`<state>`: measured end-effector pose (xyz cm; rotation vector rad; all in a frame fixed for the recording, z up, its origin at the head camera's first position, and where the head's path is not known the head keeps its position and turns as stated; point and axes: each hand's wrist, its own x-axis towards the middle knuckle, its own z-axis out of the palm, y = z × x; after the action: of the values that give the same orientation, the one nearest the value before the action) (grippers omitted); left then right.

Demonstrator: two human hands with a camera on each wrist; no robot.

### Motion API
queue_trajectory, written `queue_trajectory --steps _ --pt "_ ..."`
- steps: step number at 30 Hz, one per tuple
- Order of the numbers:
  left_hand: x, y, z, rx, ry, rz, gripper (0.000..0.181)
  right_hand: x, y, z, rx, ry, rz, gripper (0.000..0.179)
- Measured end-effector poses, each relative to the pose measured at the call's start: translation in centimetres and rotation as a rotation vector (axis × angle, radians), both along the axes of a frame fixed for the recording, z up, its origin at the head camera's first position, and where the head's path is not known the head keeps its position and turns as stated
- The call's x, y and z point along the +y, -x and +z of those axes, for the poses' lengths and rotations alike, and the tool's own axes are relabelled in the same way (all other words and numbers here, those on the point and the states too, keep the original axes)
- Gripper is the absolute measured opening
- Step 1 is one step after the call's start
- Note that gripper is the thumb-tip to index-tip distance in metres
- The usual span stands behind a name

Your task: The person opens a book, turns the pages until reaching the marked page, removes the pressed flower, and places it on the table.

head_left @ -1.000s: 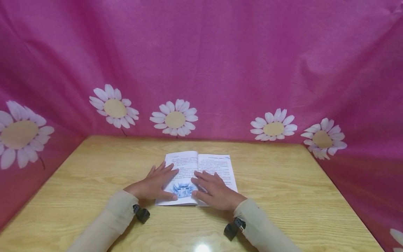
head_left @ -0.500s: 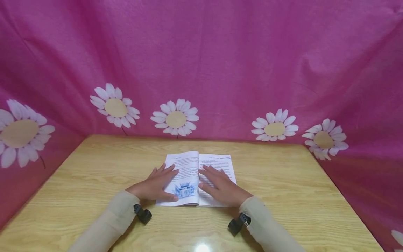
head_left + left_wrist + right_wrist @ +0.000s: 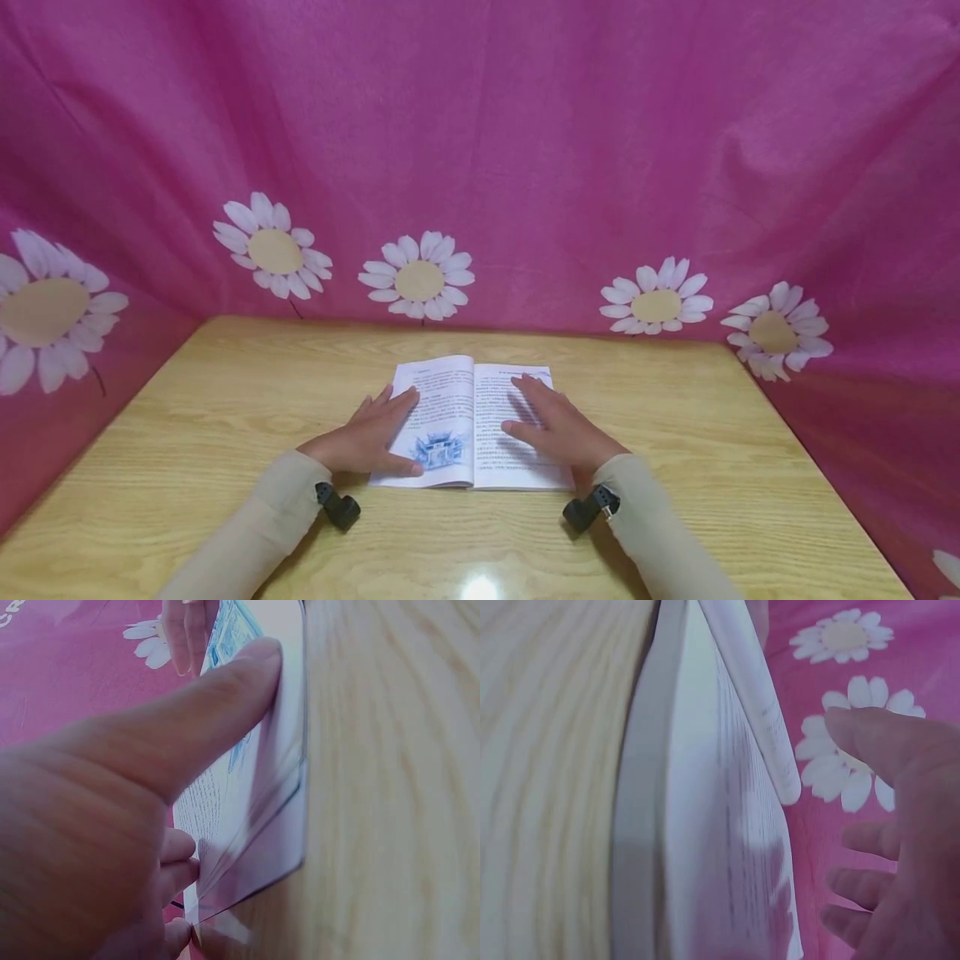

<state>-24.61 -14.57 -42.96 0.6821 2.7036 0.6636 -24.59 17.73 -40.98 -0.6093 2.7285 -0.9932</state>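
Note:
An open book (image 3: 495,454) lies on the table, its left page carrying text and a blue drawing of a gate-like building. My left hand (image 3: 367,437) rests on the left page with fingers spread; its thumb (image 3: 259,664) lies across the lower part of the page in the left wrist view. Over the right page hovers my right hand (image 3: 566,425), fingers extended and casting a shadow on the print. In the right wrist view, a gap shows between that hand (image 3: 922,802) and the page (image 3: 720,825), and nothing is in its fingers.
The wooden table (image 3: 225,400) extends around the book on all sides. A magenta cloth (image 3: 525,150) printed with white daisies hangs behind and at both sides. A black wrist camera (image 3: 341,508) sits at the left cuff, another black camera (image 3: 588,510) at the right.
My right hand has moved rightward from the book's middle and lifted off, uncovering more of the right page and the drawing. My left hand has stayed in place on the left page.

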Motion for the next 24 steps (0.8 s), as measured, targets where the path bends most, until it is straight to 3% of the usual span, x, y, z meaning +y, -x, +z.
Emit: queue_trajectory --steps 6,24 --pt "-0.2 -0.1 0.1 0.022 0.034 -0.008 0.111 0.8 0.4 -0.6 -0.03 0.02 -0.037 0.091" --pt "-0.8 0.2 -0.9 0.071 -0.013 -0.021 0.109 2.2 1.3 -1.5 -0.076 0.027 -0.1 0.1"
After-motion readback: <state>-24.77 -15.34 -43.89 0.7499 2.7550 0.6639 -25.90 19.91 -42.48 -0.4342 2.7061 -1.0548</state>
